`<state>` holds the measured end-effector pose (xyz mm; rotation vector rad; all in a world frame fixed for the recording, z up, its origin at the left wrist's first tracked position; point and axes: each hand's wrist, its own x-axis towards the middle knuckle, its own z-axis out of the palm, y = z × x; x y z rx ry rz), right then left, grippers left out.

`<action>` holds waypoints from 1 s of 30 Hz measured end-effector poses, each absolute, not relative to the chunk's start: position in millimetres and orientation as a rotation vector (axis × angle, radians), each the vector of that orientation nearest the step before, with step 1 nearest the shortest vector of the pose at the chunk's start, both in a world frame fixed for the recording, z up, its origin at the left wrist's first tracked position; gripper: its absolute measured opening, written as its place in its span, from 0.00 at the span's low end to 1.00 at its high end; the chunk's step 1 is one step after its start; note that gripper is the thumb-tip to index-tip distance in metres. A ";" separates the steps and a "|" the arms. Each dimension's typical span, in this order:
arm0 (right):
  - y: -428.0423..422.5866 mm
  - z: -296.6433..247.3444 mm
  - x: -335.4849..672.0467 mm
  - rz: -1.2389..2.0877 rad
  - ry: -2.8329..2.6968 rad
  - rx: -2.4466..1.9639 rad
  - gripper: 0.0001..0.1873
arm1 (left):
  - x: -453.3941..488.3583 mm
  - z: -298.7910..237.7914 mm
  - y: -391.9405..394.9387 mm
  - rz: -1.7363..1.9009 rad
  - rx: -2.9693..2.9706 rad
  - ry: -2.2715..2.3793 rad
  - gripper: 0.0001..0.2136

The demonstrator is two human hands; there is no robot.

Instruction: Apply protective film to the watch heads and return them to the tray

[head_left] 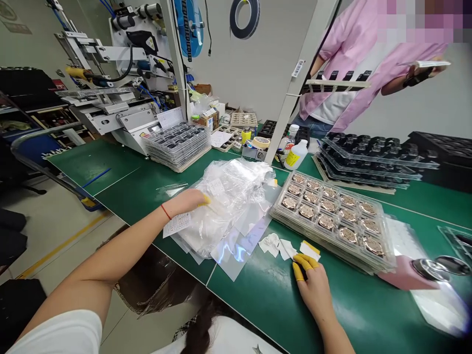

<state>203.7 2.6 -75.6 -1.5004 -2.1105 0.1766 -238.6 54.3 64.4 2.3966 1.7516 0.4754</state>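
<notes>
Along green bench [258,305], near front edge: L hand [184,202] fingers together, clamped on crumpled clear bags [228,206]. R hand [313,290] yellow-capped fingers [304,263] together at white paper scraps [283,248], grip unclear; tray stack [328,216] just beyond.

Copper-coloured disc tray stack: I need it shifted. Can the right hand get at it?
Probably yes: the right hand sits close to the tray stack, with only small white paper slips lying between them.

co-worker's head [416,19] pixelated and cut off above, print on the paper slip [177,224] too small to read, tray [455,241] cut off at right
</notes>
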 end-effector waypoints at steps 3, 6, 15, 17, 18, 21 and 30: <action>2.6 -74.1 203.3 0.179 -2.116 -1.501 0.16 | -241.5 90.1 57.4 0.382 2.439 1.736 0.12; 1.9 -72.3 202.9 0.197 -2.119 -1.505 0.16 | -244.4 122.2 52.0 0.532 2.475 1.899 0.14; 1.0 -71.5 202.6 0.203 -2.124 -1.518 0.15 | -260.9 255.0 49.0 0.919 2.156 2.043 0.19; 1.4 -71.9 203.2 0.192 -2.136 -1.520 0.15 | -258.0 279.7 52.9 1.230 2.198 2.160 0.16; 1.5 -72.2 203.6 0.188 -2.144 -1.518 0.15 | -254.3 285.8 54.6 1.394 2.261 2.168 0.16; 1.0 -73.3 204.2 0.176 -2.160 -1.510 0.16 | -237.2 267.7 59.0 1.584 2.597 2.032 0.16; -3.8 -66.9 200.1 0.218 -2.134 -1.529 0.16 | -227.4 62.9 63.4 0.467 2.965 1.590 0.10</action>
